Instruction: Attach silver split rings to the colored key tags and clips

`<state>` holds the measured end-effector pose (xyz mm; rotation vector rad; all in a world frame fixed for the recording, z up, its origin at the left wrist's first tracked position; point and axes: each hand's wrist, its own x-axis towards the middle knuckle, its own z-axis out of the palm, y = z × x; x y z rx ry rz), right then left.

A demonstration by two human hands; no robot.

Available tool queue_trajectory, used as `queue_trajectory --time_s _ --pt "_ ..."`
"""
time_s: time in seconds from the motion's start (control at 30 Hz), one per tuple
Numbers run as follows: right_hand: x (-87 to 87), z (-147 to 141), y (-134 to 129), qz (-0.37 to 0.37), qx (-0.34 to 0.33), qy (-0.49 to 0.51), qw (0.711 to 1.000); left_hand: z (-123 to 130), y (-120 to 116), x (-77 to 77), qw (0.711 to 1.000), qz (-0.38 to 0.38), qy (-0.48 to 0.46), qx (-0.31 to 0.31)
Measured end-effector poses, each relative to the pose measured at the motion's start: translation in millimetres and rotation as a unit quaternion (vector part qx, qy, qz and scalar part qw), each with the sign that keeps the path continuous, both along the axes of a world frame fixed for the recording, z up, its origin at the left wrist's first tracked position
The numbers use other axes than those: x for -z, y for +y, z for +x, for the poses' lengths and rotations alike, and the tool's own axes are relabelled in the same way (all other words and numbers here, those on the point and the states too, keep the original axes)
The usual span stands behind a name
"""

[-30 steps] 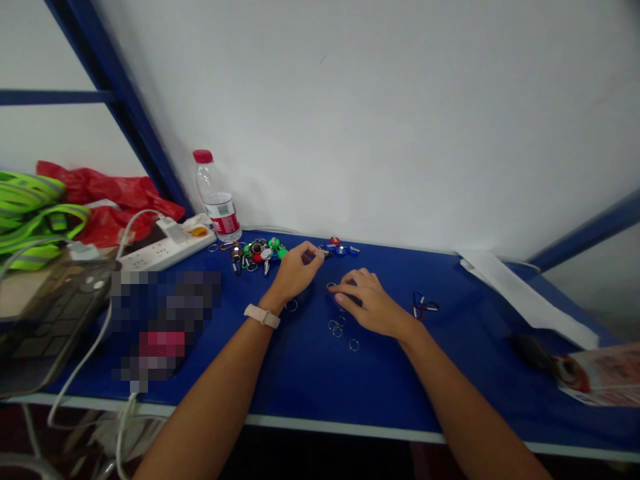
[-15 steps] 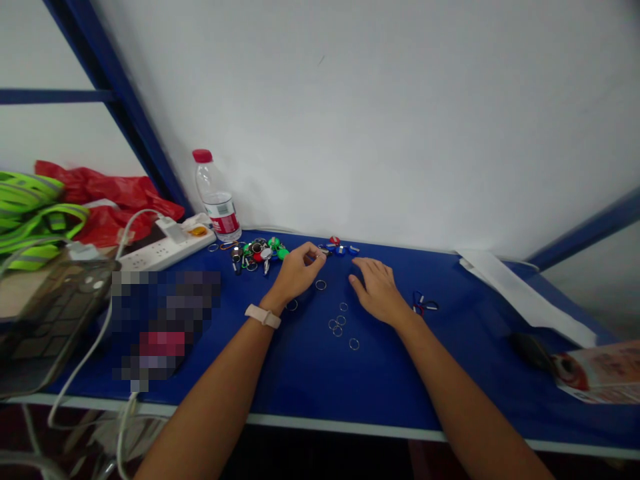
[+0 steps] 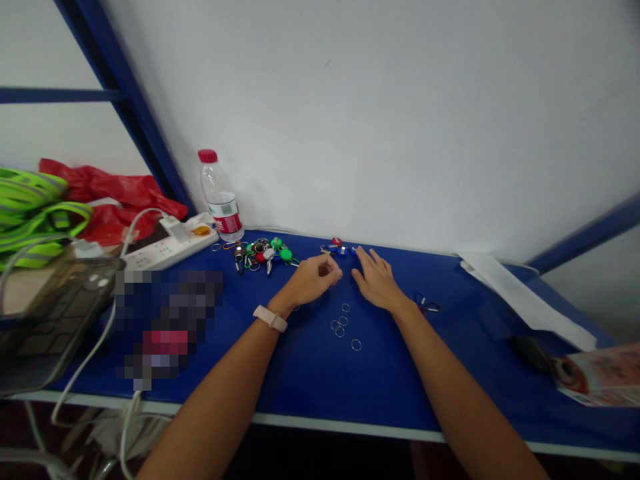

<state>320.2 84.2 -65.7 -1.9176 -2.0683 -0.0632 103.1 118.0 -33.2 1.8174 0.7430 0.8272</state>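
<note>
Blue counter (image 3: pixel 310 373): loose split rings (image 3: pixel 340 325), keychain heap (image 3: pixel 263 255), small carabiners (image 3: pixel 426 306), water bottle (image 3: pixel 221 200), power strip (image 3: pixel 167 250).

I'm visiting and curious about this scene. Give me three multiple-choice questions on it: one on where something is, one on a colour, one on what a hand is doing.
1. Where is the water bottle?
A) Next to the power strip
B) Inside the red bag
C) On the papers

2. What colour is its cap?
A) Blue
B) Red
C) Green

3. What is the right hand doing?
A) Gripping the bottle
B) Holding up a ring
C) Lying open on the blue table

Answers:
1. A: it stands just behind the strip's end.
2. B: the top is plainly red.
3. C: the fingers are spread, palm down.
</note>
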Motion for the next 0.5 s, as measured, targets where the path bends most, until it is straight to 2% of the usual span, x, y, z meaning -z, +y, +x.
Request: queue_trajectory --time_s 0.1,0.2,0.37,0.5 --pt "-1.5 -1 -1 0.006 -0.006 0.002 1.000 2 -2 2.6 0.999 0.002 0.015 0.028" --pt "-6.0 -2 -3 0.037 -0.016 0.001 0.999 1 -2 2.1 0.999 0.020 0.033 0.019" --pt "-20.3 -3 -7 0.113 -0.019 0.037 0.993 -4 1 -3.4 0.991 0.078 0.075 -0.076" --pt "-51.0 -8 -32 0.190 -0.048 0.130 0.972 -6 3 -7.0 0.986 0.084 0.077 -0.125"
